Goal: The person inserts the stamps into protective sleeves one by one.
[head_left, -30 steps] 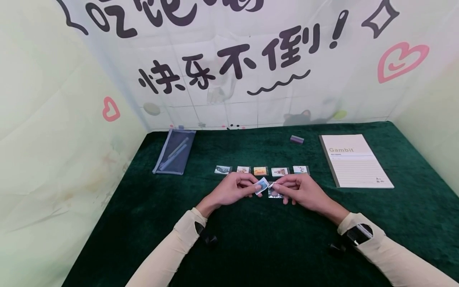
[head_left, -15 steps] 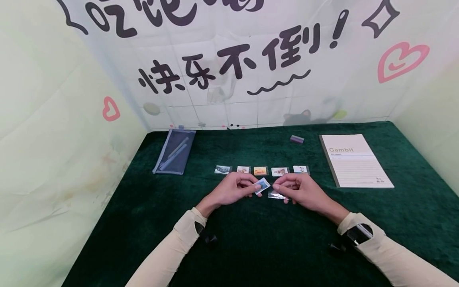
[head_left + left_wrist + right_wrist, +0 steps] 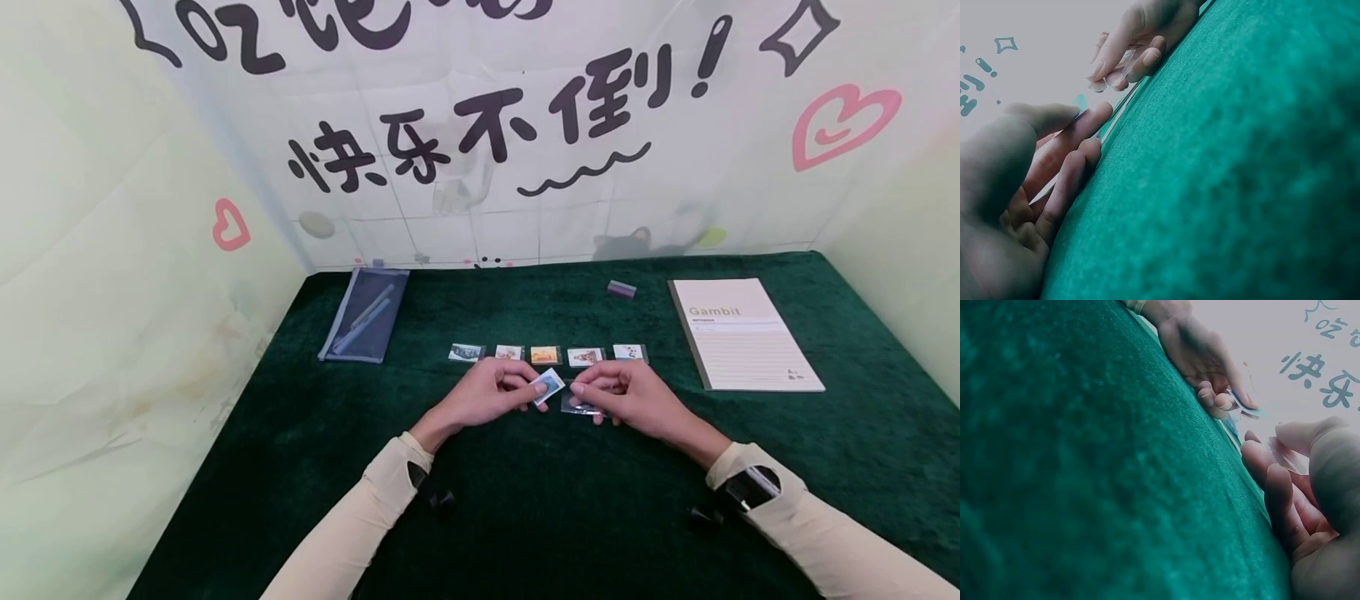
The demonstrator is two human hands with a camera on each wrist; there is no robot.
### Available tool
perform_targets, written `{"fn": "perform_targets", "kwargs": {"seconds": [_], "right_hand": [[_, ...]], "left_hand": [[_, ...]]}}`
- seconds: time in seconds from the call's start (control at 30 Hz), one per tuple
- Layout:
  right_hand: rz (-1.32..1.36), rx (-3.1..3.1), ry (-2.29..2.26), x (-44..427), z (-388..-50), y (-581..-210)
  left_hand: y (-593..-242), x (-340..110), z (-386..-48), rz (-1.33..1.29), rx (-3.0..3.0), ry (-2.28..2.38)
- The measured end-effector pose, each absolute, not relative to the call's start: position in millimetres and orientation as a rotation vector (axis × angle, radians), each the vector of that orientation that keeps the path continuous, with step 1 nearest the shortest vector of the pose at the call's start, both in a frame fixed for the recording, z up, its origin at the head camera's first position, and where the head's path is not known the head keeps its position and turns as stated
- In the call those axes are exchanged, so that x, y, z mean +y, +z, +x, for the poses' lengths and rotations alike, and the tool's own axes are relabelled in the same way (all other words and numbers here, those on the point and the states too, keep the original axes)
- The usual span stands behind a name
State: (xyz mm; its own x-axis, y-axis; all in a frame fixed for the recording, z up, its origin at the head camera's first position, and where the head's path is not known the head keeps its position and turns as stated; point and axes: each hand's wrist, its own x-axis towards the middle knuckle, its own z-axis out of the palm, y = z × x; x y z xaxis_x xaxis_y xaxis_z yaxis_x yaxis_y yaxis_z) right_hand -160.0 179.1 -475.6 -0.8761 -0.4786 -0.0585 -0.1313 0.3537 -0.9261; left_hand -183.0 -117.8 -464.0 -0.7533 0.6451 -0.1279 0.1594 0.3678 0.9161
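My left hand [image 3: 483, 395] pinches a small blue-and-white stamp [image 3: 552, 383] between thumb and fingers, tilted above the cloth. Just to the right, my right hand [image 3: 641, 398] holds a clear plastic sleeve [image 3: 574, 406] by its upper edge. A narrow gap separates the stamp from the sleeve. In the left wrist view the thumb of the left hand [image 3: 1029, 162] lies over the stamp, hiding most of it. The see-through sleeve [image 3: 1291, 457] shows between thumb and fingers in the right wrist view.
Several small picture stamps lie in a row behind the hands, from a grey one [image 3: 467, 353] to a white one [image 3: 628, 352]. A blue zip pouch [image 3: 367, 321] with pens is at left. A purple block [image 3: 621, 290] and a notebook [image 3: 746, 337] lie farther right on green cloth [image 3: 480, 508].
My right fingers have drawn slightly away from the stamp, and the clear sleeve has shifted and changed its tilt in them. The left hand keeps its hold on the stamp.
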Motion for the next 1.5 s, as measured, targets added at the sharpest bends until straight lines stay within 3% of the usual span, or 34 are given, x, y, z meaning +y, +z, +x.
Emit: {"fn": "perform_targets", "kwargs": {"seconds": [0.37, 0.6, 1.13, 1.5], "right_hand": [[-0.542, 2.302, -1.553, 178.2, -158.4, -475.8], [-0.533, 2.294, -1.565, 178.1, -157.7, -474.2], [-0.532, 2.295, -1.571, 178.8, -158.1, -473.9], [-0.548, 2.329, -1.521, 179.2, -159.5, -475.7]], "left_hand": [[-431.1, -114.6, -169.9, 0.713, 2.165, 1.334], [-469.8, -116.4, -180.0, 0.772, 2.212, 1.376], [-465.8, -114.9, -180.7, 0.75, 2.242, 1.245], [-469.5, -114.7, -180.5, 0.702, 2.214, 1.425]]}}
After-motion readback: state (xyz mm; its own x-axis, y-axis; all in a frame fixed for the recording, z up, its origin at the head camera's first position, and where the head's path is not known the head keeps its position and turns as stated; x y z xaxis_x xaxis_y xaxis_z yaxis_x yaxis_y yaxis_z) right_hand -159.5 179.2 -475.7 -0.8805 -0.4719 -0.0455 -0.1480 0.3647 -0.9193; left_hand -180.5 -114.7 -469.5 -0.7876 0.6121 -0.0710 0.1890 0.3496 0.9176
